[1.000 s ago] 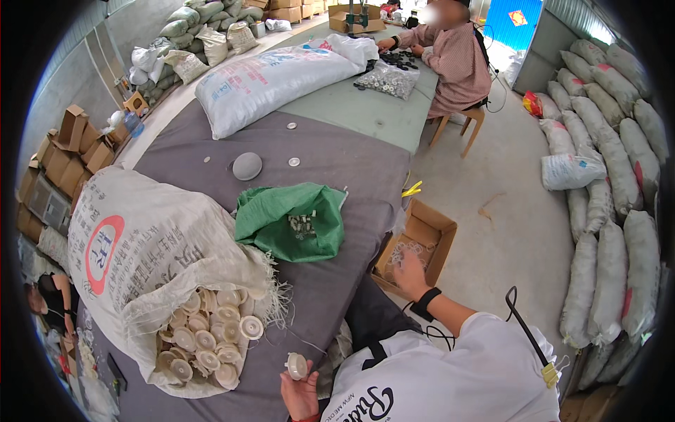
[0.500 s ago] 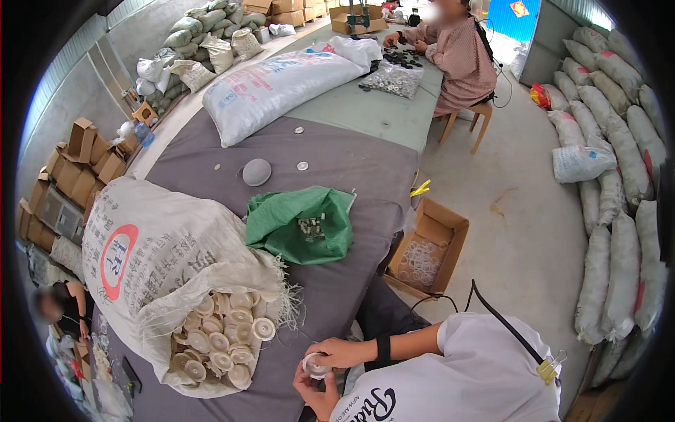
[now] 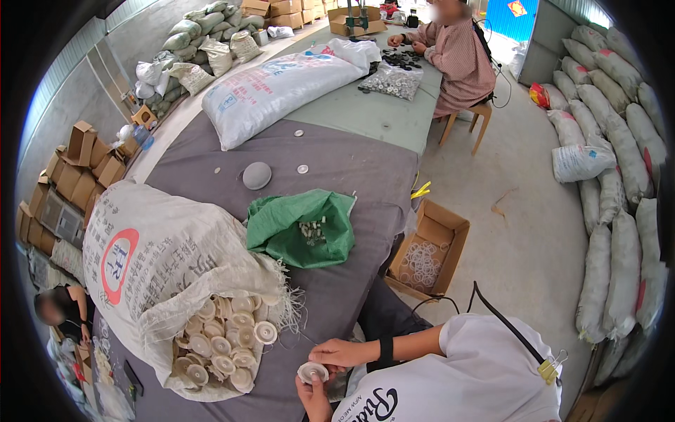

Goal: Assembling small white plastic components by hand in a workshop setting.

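Observation:
My left hand [image 3: 316, 399] holds a small white round disc [image 3: 311, 371] from below, at the near edge of the grey-covered table [image 3: 351, 176]. My right hand [image 3: 339, 352], with a black band on its wrist, pinches the top of the same disc. Just left of my hands, an open white woven sack [image 3: 162, 260] spills several more white discs [image 3: 225, 337]. Further up the table, a green bag [image 3: 281, 218] lies open with small metal parts [image 3: 311, 230] in it.
An open cardboard box [image 3: 450, 228] of thin white rings stands on the floor to the right. A large white sack [image 3: 281, 84] lies further up the table, where a seated person [image 3: 457, 56] works. Filled sacks line the right wall [image 3: 619, 176]; cartons [image 3: 77, 162] stack at left.
My right hand has come back from the cardboard box on the floor and now meets my left hand on the white disc. The view has shifted slightly.

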Tool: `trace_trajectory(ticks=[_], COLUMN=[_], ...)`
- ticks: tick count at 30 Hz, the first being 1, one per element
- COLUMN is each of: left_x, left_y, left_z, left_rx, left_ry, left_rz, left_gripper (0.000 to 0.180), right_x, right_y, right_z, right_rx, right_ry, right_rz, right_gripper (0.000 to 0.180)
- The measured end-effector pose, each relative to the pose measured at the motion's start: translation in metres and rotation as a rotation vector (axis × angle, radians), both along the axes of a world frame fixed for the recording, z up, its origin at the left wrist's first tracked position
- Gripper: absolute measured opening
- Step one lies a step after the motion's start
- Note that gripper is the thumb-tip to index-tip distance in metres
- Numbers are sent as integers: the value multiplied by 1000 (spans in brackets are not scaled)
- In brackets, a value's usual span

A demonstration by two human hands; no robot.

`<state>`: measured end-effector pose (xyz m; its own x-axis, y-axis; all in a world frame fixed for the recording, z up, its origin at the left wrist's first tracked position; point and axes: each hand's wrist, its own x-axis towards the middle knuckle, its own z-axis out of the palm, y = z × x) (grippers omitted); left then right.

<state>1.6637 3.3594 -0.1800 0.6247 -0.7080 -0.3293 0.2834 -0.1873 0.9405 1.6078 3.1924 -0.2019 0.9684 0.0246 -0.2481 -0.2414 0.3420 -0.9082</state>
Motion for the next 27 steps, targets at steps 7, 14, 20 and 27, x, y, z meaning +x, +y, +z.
trace_trajectory(ticks=[7,14,20,27], left_x=[-8,-7,-16,-14], left_y=[-12,-13,-15,-7], left_z=[-1,36,40,28], left_rx=[-88,16,24,18], left_ry=[152,235,290,213], left_rz=[259,146,292,187], left_gripper=[16,17,19,18], right_x=[0,-3,-2,-3], right_y=[-4,7,11,5], right_z=[1,-7,-8,0], right_rx=[262,698,661,196], right_ry=[71,140,109,-81], right_rz=[95,174,148,88], right_gripper=[32,22,19,22])
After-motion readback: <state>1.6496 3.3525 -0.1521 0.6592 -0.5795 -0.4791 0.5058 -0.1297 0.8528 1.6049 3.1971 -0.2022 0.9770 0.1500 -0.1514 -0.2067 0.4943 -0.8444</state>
